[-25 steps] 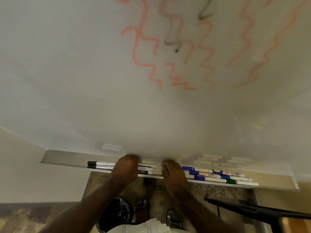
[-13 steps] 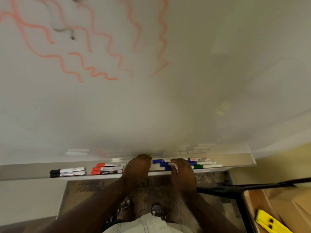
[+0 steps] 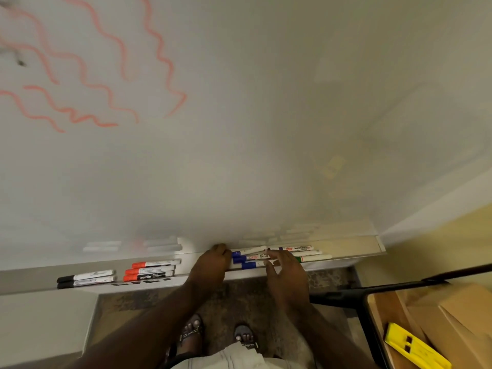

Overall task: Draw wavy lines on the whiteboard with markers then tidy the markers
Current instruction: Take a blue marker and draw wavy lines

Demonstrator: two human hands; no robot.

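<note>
L hand (image 3: 210, 265) same spot | R hand (image 3: 286, 272) fingers spread wider on blue markers (image 3: 246, 259)

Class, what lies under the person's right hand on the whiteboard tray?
Blue-capped markers pass under the right hand and a green-capped marker emerges beyond; their middle sections are covered.

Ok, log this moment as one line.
stage: tidying markers | left hand: at blue markers' caps | right hand: fingers on them | tray

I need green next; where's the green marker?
In the head view, the green marker lies on the tray's right end, just right of the right hand.
</note>
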